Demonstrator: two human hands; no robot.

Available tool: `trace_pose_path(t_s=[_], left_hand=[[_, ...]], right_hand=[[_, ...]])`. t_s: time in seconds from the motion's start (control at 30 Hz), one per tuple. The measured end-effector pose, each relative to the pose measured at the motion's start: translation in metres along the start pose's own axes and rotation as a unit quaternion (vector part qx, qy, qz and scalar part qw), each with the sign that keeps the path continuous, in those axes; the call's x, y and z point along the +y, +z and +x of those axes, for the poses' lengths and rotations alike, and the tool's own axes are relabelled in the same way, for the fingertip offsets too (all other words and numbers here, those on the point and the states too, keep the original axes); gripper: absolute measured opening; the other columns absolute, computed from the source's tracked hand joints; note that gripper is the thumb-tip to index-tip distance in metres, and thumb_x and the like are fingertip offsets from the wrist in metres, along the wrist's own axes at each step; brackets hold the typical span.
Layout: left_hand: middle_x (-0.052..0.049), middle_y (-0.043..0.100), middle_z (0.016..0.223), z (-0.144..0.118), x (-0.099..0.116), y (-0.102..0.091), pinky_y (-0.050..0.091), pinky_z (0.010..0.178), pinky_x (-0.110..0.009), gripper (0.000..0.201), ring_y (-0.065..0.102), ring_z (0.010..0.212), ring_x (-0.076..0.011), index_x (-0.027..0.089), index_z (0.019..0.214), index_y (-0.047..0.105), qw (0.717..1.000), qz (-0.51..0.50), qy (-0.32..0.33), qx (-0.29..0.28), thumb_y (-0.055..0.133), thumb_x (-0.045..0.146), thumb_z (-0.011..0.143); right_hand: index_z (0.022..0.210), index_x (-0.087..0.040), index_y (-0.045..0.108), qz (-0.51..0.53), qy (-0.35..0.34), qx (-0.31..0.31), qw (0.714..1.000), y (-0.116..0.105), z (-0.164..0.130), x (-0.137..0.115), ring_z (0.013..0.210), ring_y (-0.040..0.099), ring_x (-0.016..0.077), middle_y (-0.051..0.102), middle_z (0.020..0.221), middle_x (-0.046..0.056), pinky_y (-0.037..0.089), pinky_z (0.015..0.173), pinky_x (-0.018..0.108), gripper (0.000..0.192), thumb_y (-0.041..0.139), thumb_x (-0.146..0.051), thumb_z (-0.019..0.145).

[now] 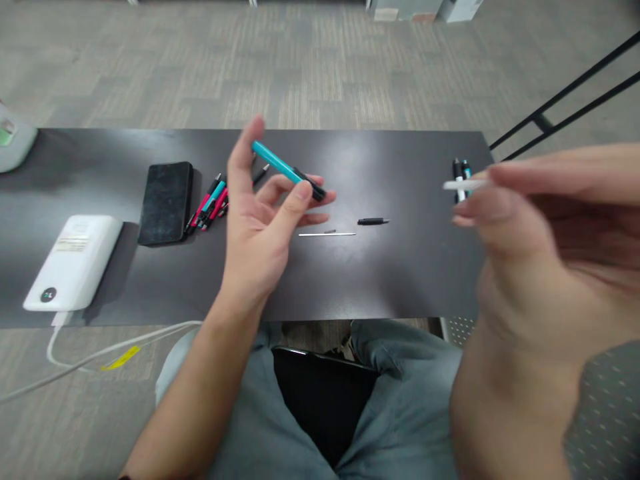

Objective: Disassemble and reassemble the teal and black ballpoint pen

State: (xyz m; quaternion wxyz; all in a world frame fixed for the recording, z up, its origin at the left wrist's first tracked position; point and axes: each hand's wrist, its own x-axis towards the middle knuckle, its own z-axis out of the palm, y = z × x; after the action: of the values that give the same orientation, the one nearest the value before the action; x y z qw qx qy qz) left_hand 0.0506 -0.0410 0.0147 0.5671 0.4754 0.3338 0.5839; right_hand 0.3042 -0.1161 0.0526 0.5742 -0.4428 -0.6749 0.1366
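Observation:
My left hand (270,207) is raised over the table with a turquoise pen barrel (277,162) pinched by the thumb; its black clip end points down to the right. At the right, close to the camera, my right hand (540,233) pinches a short white tube-like piece (463,185), blurred and partly covered by the fingers. Between the hands on the tabletop lie a thin silvery pen refill (327,235), a small spring (330,231) and a black pen grip with a pointed tip (373,221).
Several pink, turquoise and black pens (213,200) lie beside a black phone (167,203) on the dark table (415,267). A white power bank (75,263) with a white cable (125,343) is at the left. More pens (467,170) lie near the right edge, partly behind my right hand.

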Motion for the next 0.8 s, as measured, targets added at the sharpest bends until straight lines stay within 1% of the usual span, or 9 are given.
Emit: trace_pose_path(t_s=[0.07, 0.1, 0.2, 0.27, 0.3, 0.37, 0.47, 0.6, 0.8], left_hand=[[-0.002, 0.093, 0.134, 0.012, -0.013, -0.024, 0.08, 0.109, -0.041, 0.118, 0.096, 0.121, -0.0276, 0.041, 0.194, 0.043, 0.989, 0.135, 0.057, -0.006, 0.117, 0.057, 0.103], [-0.002, 0.092, 0.126, 0.016, -0.02, -0.034, 0.08, 0.11, -0.044, 0.11, 0.095, 0.119, -0.0291, 0.04, 0.189, 0.052, 0.979, 0.181, 0.094, -0.016, 0.114, 0.066, 0.103], [-0.007, 0.093, 0.122, 0.021, -0.036, -0.05, 0.08, 0.098, -0.045, 0.071, 0.092, 0.109, -0.0309, 0.03, 0.159, 0.081, 0.943, 0.293, 0.114, -0.106, 0.102, 0.076, 0.109], [-0.008, 0.094, 0.125, 0.019, -0.04, -0.049, 0.078, 0.092, -0.043, 0.047, 0.09, 0.103, -0.0288, 0.028, 0.143, 0.091, 0.916, 0.343, 0.14, -0.157, 0.095, 0.066, 0.117], [-0.008, 0.094, 0.125, 0.017, -0.04, -0.046, 0.076, 0.091, -0.042, 0.037, 0.088, 0.101, -0.0276, 0.028, 0.141, 0.093, 0.903, 0.361, 0.156, -0.174, 0.091, 0.058, 0.12], [-0.007, 0.093, 0.122, 0.014, -0.04, -0.04, 0.075, 0.092, -0.04, 0.026, 0.087, 0.101, -0.0263, 0.03, 0.142, 0.095, 0.883, 0.385, 0.184, -0.197, 0.084, 0.044, 0.123], [-0.006, 0.093, 0.121, 0.012, -0.039, -0.033, 0.073, 0.094, -0.041, 0.025, 0.086, 0.104, -0.0273, 0.033, 0.141, 0.097, 0.87, 0.402, 0.192, -0.211, 0.08, 0.037, 0.124], [-0.006, 0.094, 0.12, 0.012, -0.037, -0.031, 0.073, 0.093, -0.044, 0.023, 0.084, 0.1, -0.0297, 0.038, 0.135, 0.098, 0.872, 0.409, 0.157, -0.219, 0.08, 0.046, 0.122], [-0.003, 0.094, 0.123, 0.01, -0.034, -0.029, 0.072, 0.095, -0.045, 0.024, 0.082, 0.1, -0.0294, 0.043, 0.136, 0.098, 0.88, 0.398, 0.134, -0.221, 0.079, 0.048, 0.123]], right_hand=[[0.149, -0.044, 0.094, 0.0, 0.02, 0.019, 1.0, -0.008, 0.005, 0.01, 0.119, 0.096, 0.0362, 0.092, 0.135, 0.005, 0.085, 0.079, 0.05, 0.051, 0.116, -0.052, 0.104], [0.146, -0.042, 0.094, -0.003, 0.025, 0.033, 0.999, -0.01, 0.009, 0.015, 0.117, 0.096, 0.0354, 0.092, 0.133, 0.005, 0.084, 0.077, 0.049, 0.051, 0.116, -0.057, 0.102], [0.135, -0.037, 0.098, 0.0, 0.004, 0.124, 0.992, -0.006, 0.016, 0.029, 0.097, 0.091, 0.0263, 0.092, 0.121, 0.004, 0.077, 0.069, 0.043, 0.043, 0.112, -0.065, 0.105], [0.12, -0.034, 0.101, 0.02, -0.026, 0.189, 0.981, 0.003, 0.017, 0.037, 0.076, 0.08, 0.0184, 0.089, 0.102, 0.002, 0.065, 0.058, 0.037, 0.032, 0.113, -0.061, 0.106], [0.114, -0.034, 0.101, 0.026, -0.029, 0.189, 0.981, 0.008, 0.016, 0.04, 0.069, 0.075, 0.0171, 0.088, 0.094, 0.002, 0.06, 0.054, 0.036, 0.027, 0.113, -0.057, 0.106], [0.109, -0.036, 0.099, 0.021, -0.006, 0.125, 0.992, 0.018, 0.011, 0.044, 0.068, 0.073, 0.0197, 0.087, 0.092, 0.002, 0.061, 0.056, 0.039, 0.019, 0.109, -0.052, 0.108], [0.111, -0.038, 0.095, 0.006, 0.047, 0.032, 0.998, 0.029, 0.0, 0.047, 0.082, 0.081, 0.0264, 0.089, 0.103, 0.005, 0.074, 0.072, 0.048, 0.015, 0.1, -0.052, 0.112], [0.116, -0.037, 0.095, -0.002, 0.089, -0.012, 0.996, 0.035, -0.006, 0.047, 0.092, 0.083, 0.0303, 0.088, 0.11, 0.008, 0.078, 0.082, 0.054, 0.011, 0.1, -0.046, 0.112], [0.113, -0.037, 0.096, 0.002, 0.055, -0.039, 0.998, 0.034, -0.003, 0.048, 0.088, 0.08, 0.0271, 0.09, 0.109, 0.007, 0.075, 0.079, 0.05, 0.009, 0.092, -0.043, 0.118]])
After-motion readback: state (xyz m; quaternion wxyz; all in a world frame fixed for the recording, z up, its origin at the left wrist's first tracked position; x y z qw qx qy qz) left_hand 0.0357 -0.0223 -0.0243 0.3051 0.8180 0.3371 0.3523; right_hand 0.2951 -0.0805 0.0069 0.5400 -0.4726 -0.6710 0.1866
